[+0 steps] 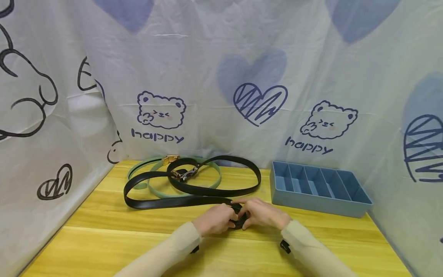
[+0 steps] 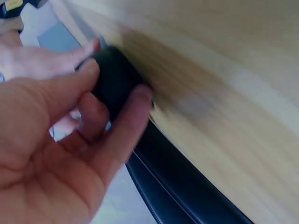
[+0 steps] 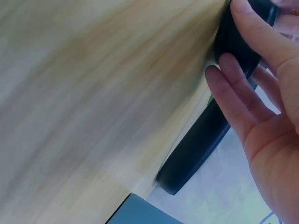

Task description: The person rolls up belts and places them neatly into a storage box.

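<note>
A black belt is partly wound into a tight coil (image 1: 237, 220) standing on its edge at the middle of the table. My left hand (image 1: 216, 219) pinches the coil from its left side; in the left wrist view, thumb and fingers grip the dark roll (image 2: 114, 77). On the other side my right hand (image 1: 261, 213) curls its thumb and fingers round the coil, also seen in the right wrist view on the black roll (image 3: 240, 39). From the coil a loose black strap (image 1: 180, 201) runs left and bends back towards a metal buckle (image 1: 188, 175).
Behind the hands, a pale green belt (image 1: 160, 193) with a gold buckle (image 1: 170, 159) lies in loops beneath black strap loops (image 1: 258, 175). A blue-grey box (image 1: 322, 202) with several compartments stands at the back right. A printed white cloth (image 1: 207, 115) hangs behind the wooden table (image 1: 114, 238).
</note>
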Demonstrator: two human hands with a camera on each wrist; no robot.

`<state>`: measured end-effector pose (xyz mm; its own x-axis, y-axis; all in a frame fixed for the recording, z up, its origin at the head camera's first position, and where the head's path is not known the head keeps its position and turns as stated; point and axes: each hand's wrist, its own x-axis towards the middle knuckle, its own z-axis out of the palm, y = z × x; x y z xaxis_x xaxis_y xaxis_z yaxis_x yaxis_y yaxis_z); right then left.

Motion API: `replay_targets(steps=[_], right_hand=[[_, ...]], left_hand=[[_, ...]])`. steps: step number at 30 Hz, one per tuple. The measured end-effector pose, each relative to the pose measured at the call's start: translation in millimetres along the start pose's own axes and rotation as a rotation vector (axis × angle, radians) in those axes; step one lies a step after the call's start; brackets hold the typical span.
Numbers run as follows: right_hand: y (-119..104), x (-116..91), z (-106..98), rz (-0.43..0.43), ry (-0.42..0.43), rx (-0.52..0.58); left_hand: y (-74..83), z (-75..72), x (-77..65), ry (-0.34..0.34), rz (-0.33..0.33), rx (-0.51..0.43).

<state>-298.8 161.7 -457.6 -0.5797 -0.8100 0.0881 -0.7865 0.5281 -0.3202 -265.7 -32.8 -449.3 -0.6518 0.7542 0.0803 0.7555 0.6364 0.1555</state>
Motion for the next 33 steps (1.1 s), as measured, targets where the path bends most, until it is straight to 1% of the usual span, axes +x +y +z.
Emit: replay_targets(steps=[2, 4, 6, 8, 10, 11, 13, 15, 18, 20, 21, 23, 26, 30, 31, 33], right_hand=[[0.3, 0.3, -0.4, -0.006, -0.013, -0.002], [-0.1, 1.1, -0.2, -0.006, -0.021, -0.004], [-0.9, 2.2, 0.3, -0.001, -0.022, -0.006], [-1.7, 2.9, 0.8, 0.006, -0.016, -0.001], [-2.1, 3.4, 1.6, -0.003, -0.007, -0.004], [-2.2, 3.4, 2.1, -0.009, -0.004, -0.004], [-1.6, 2.8, 3.2, -0.024, 0.000, -0.004], [-0.7, 2.2, 3.9, -0.041, 0.007, -0.006], [1.3, 2.1, 3.9, -0.051, 0.011, -0.011], [1.6, 2.9, 3.5, -0.050, 0.014, -0.013], [1.3, 3.3, 3.0, -0.043, 0.014, -0.012], [0.1, 5.2, 2.9, -0.038, 0.020, -0.015], [-2.8, 8.5, 4.8, -0.029, 0.031, -0.025], [-3.1, 10.7, 8.4, -0.019, 0.045, -0.027], [-2.5, 10.7, 8.6, -0.014, 0.043, -0.017], [-0.7, 10.1, 8.0, -0.007, 0.033, -0.007]], left_hand=[[-6.6, -2.0, -2.6, -0.017, 0.055, -0.045], [-9.1, -2.9, -3.8, -0.031, 0.065, -0.053], [-7.6, -1.8, -3.2, -0.039, 0.041, -0.010], [-3.4, 1.1, -2.0, -0.032, -0.005, 0.065], [0.7, 3.7, -1.2, -0.025, -0.054, 0.114], [2.1, 4.6, -1.3, -0.021, -0.072, 0.118], [2.8, 4.8, -2.0, -0.020, -0.091, 0.090], [0.0, 3.4, -3.4, -0.029, -0.079, 0.041], [-8.7, -0.8, -5.7, -0.058, -0.015, -0.031], [-14.7, -2.8, -7.2, -0.072, 0.026, -0.063], [-16.9, -3.7, -8.1, -0.075, 0.035, -0.073], [-18.2, -4.1, -9.1, -0.078, 0.030, -0.072], [-14.1, -1.3, -8.6, -0.028, 0.000, -0.013], [-6.6, 4.3, -5.6, 0.052, -0.081, 0.047], [-5.9, 4.6, -5.4, 0.059, -0.095, 0.048], [-6.8, 4.4, -5.5, 0.047, -0.113, 0.011]])
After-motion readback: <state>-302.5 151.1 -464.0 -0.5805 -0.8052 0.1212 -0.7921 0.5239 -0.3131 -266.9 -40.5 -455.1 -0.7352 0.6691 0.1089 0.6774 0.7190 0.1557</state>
